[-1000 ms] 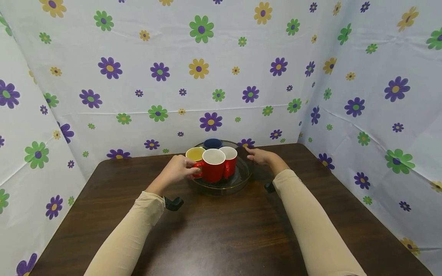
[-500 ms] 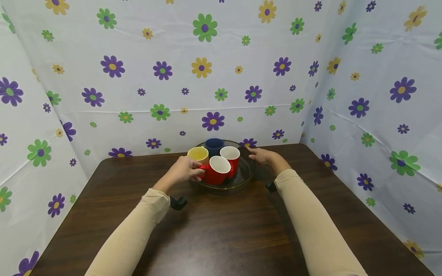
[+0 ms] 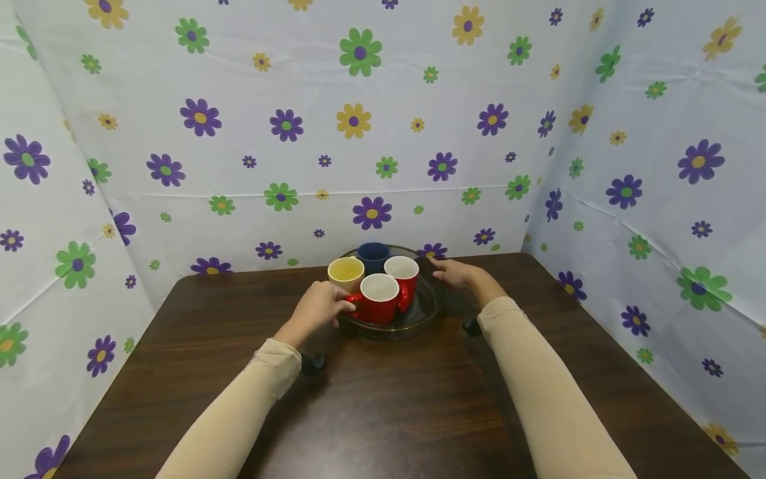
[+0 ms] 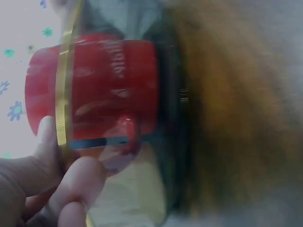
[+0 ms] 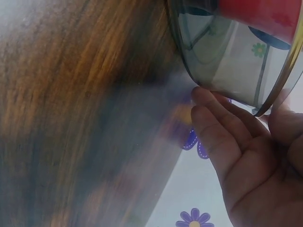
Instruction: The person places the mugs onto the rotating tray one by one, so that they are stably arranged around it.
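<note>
A clear glass bowl [image 3: 432, 306] with a gold rim stands near the table's back edge, holding mugs. In front is a red mug [image 3: 378, 311] with a white inside, upright, its handle toward my left hand [image 3: 318, 307]. That hand pinches the bowl's rim beside the handle; in the left wrist view, the thumb [image 4: 46, 130] lies above the gold rim and fingers lie outside the glass. My right hand [image 3: 459, 273] holds the bowl's far right side, thumb at the rim and fingers [image 5: 215, 127] against the outer wall.
A second red mug [image 3: 413, 283], a yellow mug [image 3: 347, 271] and a blue mug [image 3: 374, 255] also stand in the bowl. The brown wooden table [image 3: 383, 412] meets a flower-printed cloth [image 3: 239, 226] behind; more cloth hangs at both sides.
The front red mug was lifted by its handle, then tilted, and now stands upright in the bowl. My left hand has moved from its handle to the rim. The right hand stays put.
</note>
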Available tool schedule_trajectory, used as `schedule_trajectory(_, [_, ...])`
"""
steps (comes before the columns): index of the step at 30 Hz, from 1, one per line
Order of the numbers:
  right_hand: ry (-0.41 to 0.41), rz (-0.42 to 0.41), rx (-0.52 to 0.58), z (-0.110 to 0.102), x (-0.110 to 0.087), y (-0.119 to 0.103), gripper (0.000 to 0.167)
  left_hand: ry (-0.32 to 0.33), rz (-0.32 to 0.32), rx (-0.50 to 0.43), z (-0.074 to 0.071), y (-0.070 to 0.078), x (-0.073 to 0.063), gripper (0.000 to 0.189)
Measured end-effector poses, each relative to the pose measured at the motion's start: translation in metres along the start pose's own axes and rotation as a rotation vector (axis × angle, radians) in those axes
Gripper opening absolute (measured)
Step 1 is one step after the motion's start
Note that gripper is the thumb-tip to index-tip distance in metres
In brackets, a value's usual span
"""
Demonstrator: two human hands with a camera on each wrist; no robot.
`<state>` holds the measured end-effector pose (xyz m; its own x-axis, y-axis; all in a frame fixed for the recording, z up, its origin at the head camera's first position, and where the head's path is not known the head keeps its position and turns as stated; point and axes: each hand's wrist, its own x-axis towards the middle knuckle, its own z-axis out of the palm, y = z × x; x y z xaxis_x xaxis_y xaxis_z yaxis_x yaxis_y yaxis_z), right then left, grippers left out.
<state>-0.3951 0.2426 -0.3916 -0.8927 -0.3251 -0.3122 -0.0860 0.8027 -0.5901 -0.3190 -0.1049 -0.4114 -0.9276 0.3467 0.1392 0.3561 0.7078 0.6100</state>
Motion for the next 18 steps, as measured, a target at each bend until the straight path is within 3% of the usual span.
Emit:
schedule_trajectory(7, [0.116,-0.060,-0.011,0.007,0.006,0.008,0.054,0.182,0.028,0.114,0.006,-0.004,-0.005,0.023])
schedule_trajectory(12, [0.298,-0.138,-0.120,0.013,0.007,0.011,0.053,0.308,0.031,0.169,0.000,-0.006,-0.004,0.060])
schedule_trajectory(15, [0.363,-0.229,-0.126,0.018,-0.002,0.007,0.059,0.295,0.031,0.140,-0.004,-0.009,-0.001,0.088])
schedule_trajectory(18, [0.289,-0.342,-0.055,0.024,-0.011,-0.001,0.074,0.221,0.018,0.119,-0.008,-0.013,0.003,0.108])
